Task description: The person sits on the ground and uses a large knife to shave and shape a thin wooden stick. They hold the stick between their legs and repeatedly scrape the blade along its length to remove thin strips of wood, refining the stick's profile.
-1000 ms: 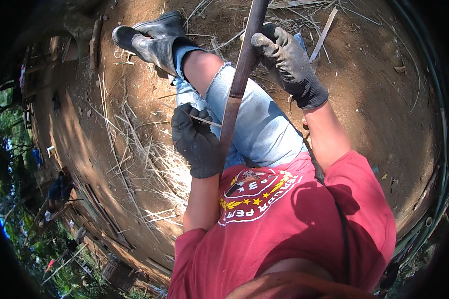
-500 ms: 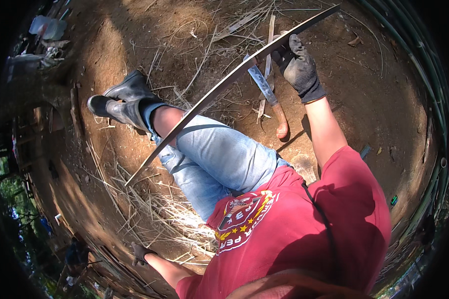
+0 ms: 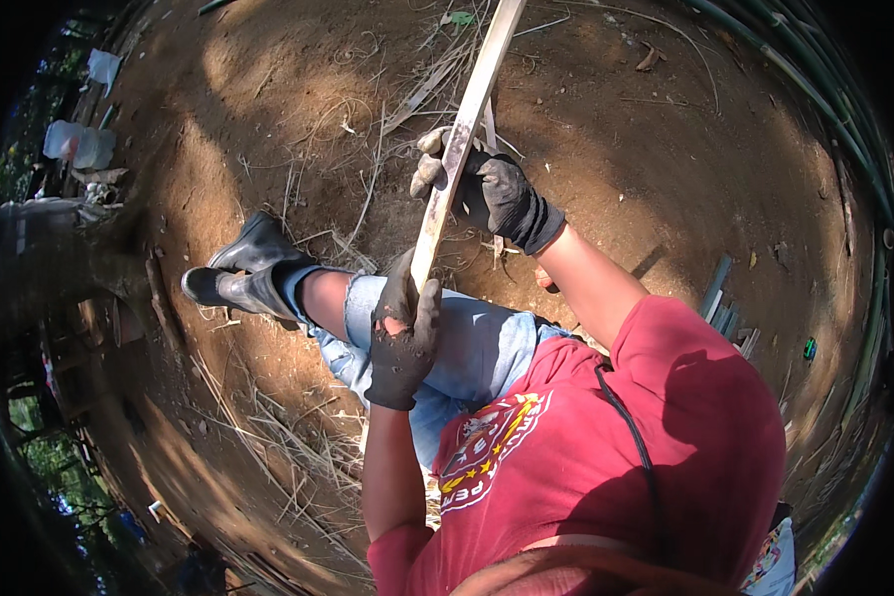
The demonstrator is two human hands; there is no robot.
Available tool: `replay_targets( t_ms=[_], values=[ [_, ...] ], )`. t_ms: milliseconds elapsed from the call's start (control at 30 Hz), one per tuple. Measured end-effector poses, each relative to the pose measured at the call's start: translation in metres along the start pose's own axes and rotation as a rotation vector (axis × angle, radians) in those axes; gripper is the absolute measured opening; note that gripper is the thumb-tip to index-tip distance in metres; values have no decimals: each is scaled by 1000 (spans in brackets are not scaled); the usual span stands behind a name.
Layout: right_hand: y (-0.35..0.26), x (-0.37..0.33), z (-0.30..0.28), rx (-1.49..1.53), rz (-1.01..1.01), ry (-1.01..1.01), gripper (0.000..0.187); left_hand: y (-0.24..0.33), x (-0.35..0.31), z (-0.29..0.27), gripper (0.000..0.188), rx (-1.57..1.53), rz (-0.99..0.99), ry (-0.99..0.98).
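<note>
Half a second ago the bamboo strip [image 3: 479,94] slanted across the legs with its dark side up, held by the right hand alone while the left was out to the side; now its pale, split face is up and both gloved hands are on it, so it looks better steadied, supported at two places. The left hand [image 3: 403,338] closes thumb and fingers about the strip's near end, above the jeans [image 3: 482,343]; the right hand [image 3: 497,194] curls its fingers round the strip farther up. The end of a machete's wooden handle [image 3: 543,279] shows to the right of the strip's near end, the blade mostly hidden. Bamboo shavings [image 3: 298,447] lie below and left of the strip, and green bamboo poles [image 3: 815,84] well to its right. As for containers, translucent plastic ones [image 3: 77,146] sit far left of the strip, and a printed bag [image 3: 777,556] lies well below it to the right; I cannot tell what either holds.
</note>
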State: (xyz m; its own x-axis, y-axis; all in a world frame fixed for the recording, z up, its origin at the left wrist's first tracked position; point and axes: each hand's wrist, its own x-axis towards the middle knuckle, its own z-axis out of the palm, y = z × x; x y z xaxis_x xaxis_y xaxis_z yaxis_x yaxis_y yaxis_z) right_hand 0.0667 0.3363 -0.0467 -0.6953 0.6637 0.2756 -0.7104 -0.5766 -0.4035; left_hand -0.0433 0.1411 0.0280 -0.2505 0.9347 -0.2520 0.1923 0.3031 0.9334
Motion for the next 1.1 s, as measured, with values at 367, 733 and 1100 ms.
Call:
replay_targets(
  t_ms=[367, 733, 1100],
  values=[
    [-11, -27, -26, 119, 35, 209, 47, -24, 4, 7, 28, -93, -55, 97],
    [-125, 37, 22, -1256, -274, 379, 44, -43, -29, -4, 29, -116, -68, 62],
    [-158, 55, 33, -1152, -150, 179, 52, -36, -53, -10, 50, -455, -199, -160]
  ],
)
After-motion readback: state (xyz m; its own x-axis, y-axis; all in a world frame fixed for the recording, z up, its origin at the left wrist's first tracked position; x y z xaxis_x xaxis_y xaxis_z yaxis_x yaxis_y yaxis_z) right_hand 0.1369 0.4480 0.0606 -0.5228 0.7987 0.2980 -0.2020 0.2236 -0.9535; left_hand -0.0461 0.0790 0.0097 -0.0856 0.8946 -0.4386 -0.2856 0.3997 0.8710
